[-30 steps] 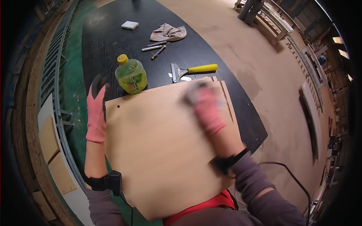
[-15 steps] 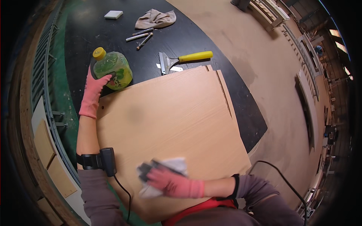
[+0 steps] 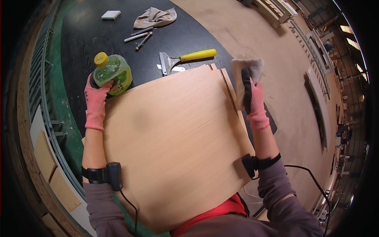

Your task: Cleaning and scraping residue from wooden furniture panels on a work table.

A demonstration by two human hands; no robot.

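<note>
My left hand [image 3: 98,94], in a pink glove with dark fingertips, is wrapped round a clear plastic bottle [image 3: 115,71] of yellow-green liquid with a yellow cap. The bottle tilts a little at the far left corner of a stack of light wood-grain panels [image 3: 169,130]. My right hand [image 3: 256,96], gloved the same way, grips a folded beige cloth [image 3: 246,69]. It is raised beyond the right edge of the panels, over the floor side. Part of the cloth lies hidden behind the fingers.
On the black tabletop [image 3: 90,43] lie a yellow-handled scraper [image 3: 189,57], a white blade strip [image 3: 177,68], several marker-like sticks [image 3: 136,37], a crumpled cloth [image 3: 156,17] and a white block [image 3: 111,15]. Metal rails [image 3: 41,67] run along the left. Cables hang from both wrist devices.
My right hand has swung from the near part of the panel up and right past its far right edge, carrying the cloth. My left hand still holds the bottle in nearly the same place.
</note>
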